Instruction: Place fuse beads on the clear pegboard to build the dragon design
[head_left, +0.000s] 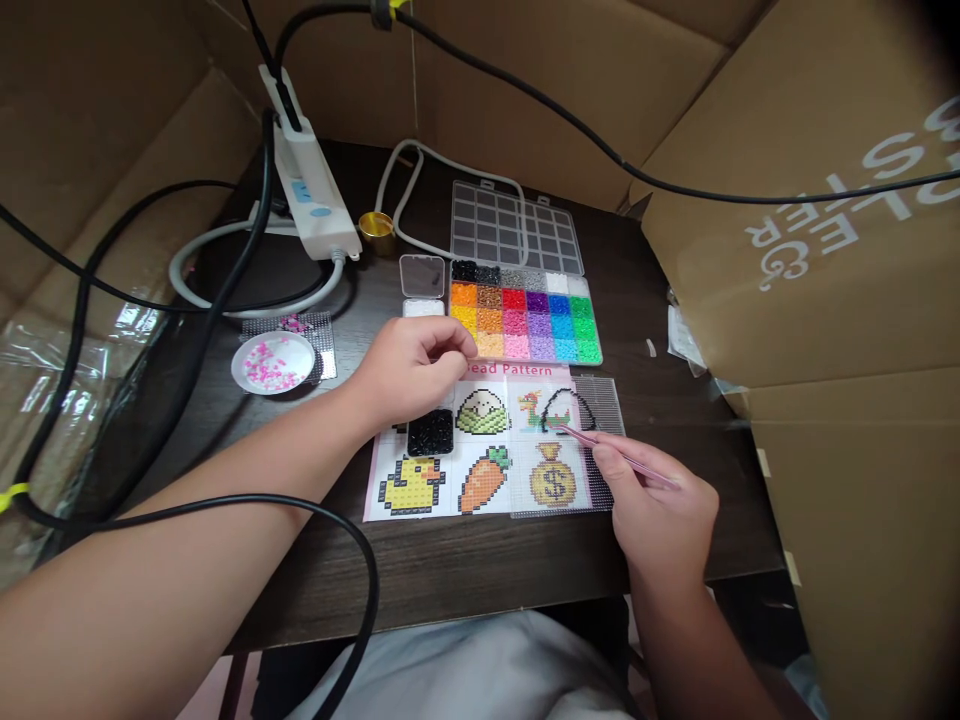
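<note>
My right hand (pixel 664 500) grips pink tweezers (pixel 637 466), their tips on a clear pegboard (pixel 600 400). Beside the tips, a curved outline of black beads (pixel 568 391) stands on the board. The board overlaps a bead pattern sheet (pixel 480 515) showing a carrot, a yellow duck and a money bag. My left hand (pixel 416 365) is closed, thumb and fingers curled together at the lower left edge of the sorted bead box (pixel 525 362); what they hold, if anything, is hidden. Below that hand sits a small open case of black beads (pixel 430 433).
A white dish (pixel 272 388) of pink and white beads stands at the left on another pegboard (pixel 324 340). Behind are a power strip (pixel 311 190), a gold cup (pixel 377 232) and the box's open lid (pixel 499 230). Black cables (pixel 517 85) cross overhead; cardboard walls (pixel 825 320) surround the table.
</note>
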